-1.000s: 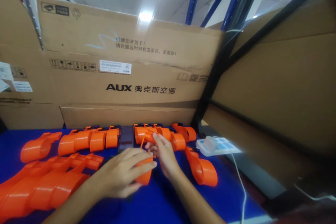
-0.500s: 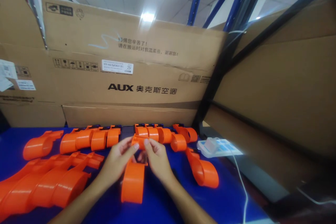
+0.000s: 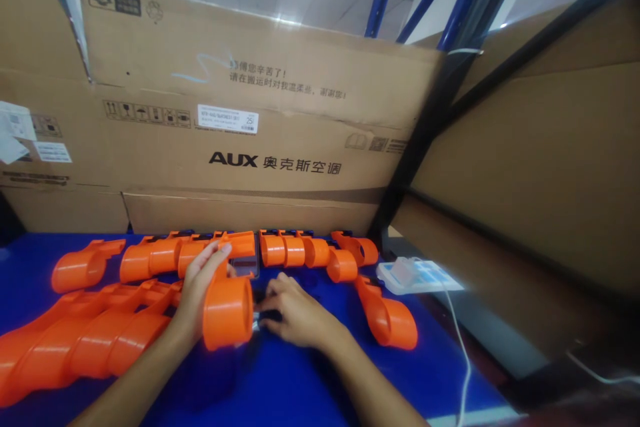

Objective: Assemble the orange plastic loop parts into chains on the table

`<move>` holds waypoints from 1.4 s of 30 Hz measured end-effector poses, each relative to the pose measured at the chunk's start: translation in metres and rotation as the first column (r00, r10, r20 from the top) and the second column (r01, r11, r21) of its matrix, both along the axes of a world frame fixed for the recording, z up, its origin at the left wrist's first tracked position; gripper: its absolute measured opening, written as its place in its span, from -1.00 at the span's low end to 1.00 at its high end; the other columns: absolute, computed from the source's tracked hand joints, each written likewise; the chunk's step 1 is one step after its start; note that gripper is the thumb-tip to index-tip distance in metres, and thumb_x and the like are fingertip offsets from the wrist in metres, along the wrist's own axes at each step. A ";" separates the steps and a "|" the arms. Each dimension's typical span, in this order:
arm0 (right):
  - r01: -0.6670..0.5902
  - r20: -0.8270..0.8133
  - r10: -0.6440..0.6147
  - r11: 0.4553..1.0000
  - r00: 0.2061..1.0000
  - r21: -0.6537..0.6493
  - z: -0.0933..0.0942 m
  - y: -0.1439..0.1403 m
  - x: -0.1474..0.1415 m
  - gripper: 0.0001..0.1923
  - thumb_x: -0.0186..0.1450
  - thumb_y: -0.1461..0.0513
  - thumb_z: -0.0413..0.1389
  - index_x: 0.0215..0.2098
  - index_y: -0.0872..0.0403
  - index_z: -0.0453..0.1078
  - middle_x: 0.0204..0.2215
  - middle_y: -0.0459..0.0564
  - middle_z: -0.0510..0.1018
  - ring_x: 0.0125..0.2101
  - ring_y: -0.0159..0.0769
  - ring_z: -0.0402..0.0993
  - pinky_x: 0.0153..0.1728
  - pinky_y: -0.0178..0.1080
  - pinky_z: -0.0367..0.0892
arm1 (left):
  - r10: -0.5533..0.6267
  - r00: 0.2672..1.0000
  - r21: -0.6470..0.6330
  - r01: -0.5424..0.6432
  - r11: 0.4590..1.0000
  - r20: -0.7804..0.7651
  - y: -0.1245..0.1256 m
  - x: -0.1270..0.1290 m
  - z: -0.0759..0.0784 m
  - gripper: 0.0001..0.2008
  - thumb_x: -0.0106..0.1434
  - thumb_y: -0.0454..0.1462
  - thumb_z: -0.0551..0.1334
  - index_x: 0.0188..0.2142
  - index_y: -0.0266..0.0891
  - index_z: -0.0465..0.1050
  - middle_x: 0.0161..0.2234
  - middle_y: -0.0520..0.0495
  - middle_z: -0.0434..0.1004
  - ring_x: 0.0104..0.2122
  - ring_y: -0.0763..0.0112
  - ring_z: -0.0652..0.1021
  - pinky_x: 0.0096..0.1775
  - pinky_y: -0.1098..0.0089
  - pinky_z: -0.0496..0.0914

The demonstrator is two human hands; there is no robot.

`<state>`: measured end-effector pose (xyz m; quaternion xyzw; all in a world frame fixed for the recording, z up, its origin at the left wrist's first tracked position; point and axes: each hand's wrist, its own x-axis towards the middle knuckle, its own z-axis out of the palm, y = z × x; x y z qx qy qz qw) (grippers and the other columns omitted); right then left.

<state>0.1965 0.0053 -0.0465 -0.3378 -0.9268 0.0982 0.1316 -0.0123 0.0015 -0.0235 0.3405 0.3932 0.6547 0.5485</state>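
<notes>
My left hand (image 3: 200,287) grips an orange plastic part with a wide curved loop (image 3: 227,313) and a flat arm at its top. It holds the part above the blue table, left of centre. My right hand (image 3: 295,310) is low, to the right of the loop, with fingers curled together. A small silvery piece (image 3: 256,321) shows by those fingertips, partly hidden behind the loop; whether the fingers grip it is unclear. Behind my left hand lies a dark flat rectangular object (image 3: 246,267), partly covered by the held part's arm.
Similar orange parts (image 3: 150,260) stand in a row along the back, several with dark pieces attached. More nested orange parts (image 3: 95,340) lie at left. A single orange part (image 3: 395,323) and a white power strip (image 3: 420,277) with a cable are at right. Cardboard (image 3: 280,120) walls the back.
My hands have moved apart. The left has carried the orange part left and turned it; the right has let go of the part and come down toward the table.
</notes>
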 end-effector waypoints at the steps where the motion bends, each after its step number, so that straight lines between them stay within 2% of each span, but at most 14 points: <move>1: 0.010 0.005 -0.010 1.000 1.000 0.015 -0.002 0.000 -0.002 -0.79 0.29 0.20 0.21 -0.09 -0.03 0.55 -0.20 0.02 0.46 -0.16 -0.17 0.29 -0.13 -0.17 0.17 | 0.000 1.000 0.000 0.000 1.000 0.005 0.000 0.000 0.000 -0.62 -0.01 -0.04 0.43 -0.42 -0.19 0.34 -0.66 0.16 0.39 -0.71 0.52 0.39 -0.59 0.50 0.32; 10: 0.059 0.010 -0.061 0.989 0.998 0.139 -0.005 -0.002 -0.012 -0.89 0.33 0.27 0.11 -0.23 0.06 0.48 -0.28 0.03 0.47 -0.23 -0.20 0.28 -0.21 -0.19 0.15 | -0.001 0.999 -0.005 0.001 1.000 -0.040 0.007 -0.003 -0.010 -0.63 -0.01 -0.04 0.43 -0.39 -0.19 0.36 -0.63 0.11 0.45 -0.72 0.51 0.39 -0.60 0.50 0.31; 12: 0.075 -0.051 -0.069 0.989 0.996 0.131 -0.002 -0.002 -0.010 -0.93 0.30 0.28 0.11 -0.27 0.07 0.45 -0.29 0.02 0.47 -0.24 -0.21 0.29 -0.20 -0.19 0.17 | -0.013 0.999 0.005 0.013 1.000 -0.049 0.007 -0.002 -0.010 -0.63 0.00 -0.04 0.43 -0.36 -0.18 0.37 -0.64 0.11 0.45 -0.72 0.50 0.39 -0.60 0.49 0.31; 15: 0.094 -0.241 -0.077 0.994 0.968 0.062 0.004 -0.001 -0.004 -0.96 0.24 0.31 0.13 -0.33 0.06 0.40 -0.28 0.00 0.49 -0.22 -0.21 0.34 -0.16 -0.19 0.23 | -0.038 0.997 0.017 0.039 0.999 -0.063 0.002 0.002 -0.009 -0.62 0.03 -0.03 0.42 -0.29 -0.17 0.37 -0.65 0.10 0.47 -0.69 0.47 0.42 -0.57 0.50 0.32; 18: 0.150 -0.483 -0.187 0.982 0.855 -0.114 0.010 0.001 0.002 -0.95 0.23 0.32 0.10 -0.35 0.04 0.38 -0.36 -0.06 0.53 -0.33 -0.26 0.41 -0.26 -0.23 0.27 | -0.054 0.996 0.031 0.056 0.998 -0.071 -0.004 0.007 -0.005 -0.56 0.06 -0.03 0.41 -0.17 -0.19 0.39 -0.64 0.07 0.50 -0.66 0.44 0.45 -0.56 0.50 0.33; 22: 0.078 -0.751 -0.330 0.933 0.572 -0.351 0.016 0.003 0.005 -0.91 0.29 0.21 0.12 -0.36 0.04 0.35 -0.43 -0.08 0.56 -0.40 -0.28 0.46 -0.32 -0.26 0.30 | -0.122 0.987 0.055 0.128 0.990 -0.101 -0.010 0.012 -0.003 -0.49 0.09 -0.05 0.39 -0.04 -0.23 0.36 -0.58 0.02 0.55 -0.67 0.46 0.46 -0.58 0.52 0.28; 25: 0.065 -0.815 -0.406 0.906 0.414 -0.419 0.021 0.004 0.006 -0.81 0.31 0.09 0.16 -0.33 0.05 0.42 -0.51 -0.09 0.52 -0.49 -0.33 0.38 -0.41 -0.28 0.26 | -0.152 0.977 0.039 0.160 0.986 -0.152 -0.010 0.012 -0.007 -0.41 0.12 -0.03 0.37 0.05 -0.25 0.31 -0.59 -0.02 0.57 -0.63 0.38 0.50 -0.58 0.50 0.27; 29: 0.074 -0.838 -0.459 0.885 0.295 -0.459 0.025 0.007 0.007 -0.71 0.26 0.00 0.21 -0.30 0.06 0.49 -0.48 -0.07 0.54 -0.55 -0.37 0.29 -0.49 -0.29 0.20 | -0.181 0.966 0.005 0.185 0.983 -0.183 -0.010 0.012 -0.010 -0.32 0.14 0.01 0.35 0.14 -0.26 0.23 -0.58 -0.06 0.60 -0.59 0.28 0.57 -0.56 0.47 0.31; 31: 0.076 -0.841 -0.467 0.882 0.274 -0.465 0.025 0.007 0.008 -0.68 0.23 -0.03 0.24 -0.31 0.05 0.51 -0.47 -0.06 0.56 -0.54 -0.36 0.31 -0.48 -0.28 0.22 | -0.192 0.965 -0.005 0.194 0.981 -0.178 -0.011 0.013 -0.010 -0.28 0.12 0.02 0.36 0.16 -0.25 0.22 -0.57 -0.07 0.61 -0.57 0.22 0.60 -0.53 0.43 0.35; 33: 0.072 -0.835 -0.469 0.880 0.286 -0.470 0.025 0.007 0.008 -0.67 0.22 -0.04 0.25 -0.32 0.06 0.52 -0.47 -0.04 0.57 -0.53 -0.35 0.32 -0.48 -0.28 0.24 | -0.200 0.964 -0.004 0.202 0.979 -0.177 -0.011 0.014 -0.010 -0.27 0.11 0.01 0.37 0.17 -0.25 0.22 -0.56 -0.08 0.61 -0.56 0.19 0.61 -0.51 0.39 0.38; 42: 0.083 -0.822 -0.455 0.886 0.343 -0.456 0.024 0.006 0.008 -0.69 0.24 -0.02 0.24 -0.34 0.06 0.54 -0.46 -0.04 0.59 -0.51 -0.34 0.35 -0.47 -0.28 0.24 | -0.213 0.957 0.018 0.221 0.975 -0.197 -0.011 0.015 -0.016 -0.33 0.15 -0.02 0.35 0.17 -0.25 0.25 -0.55 -0.09 0.61 -0.59 0.24 0.58 -0.51 0.40 0.39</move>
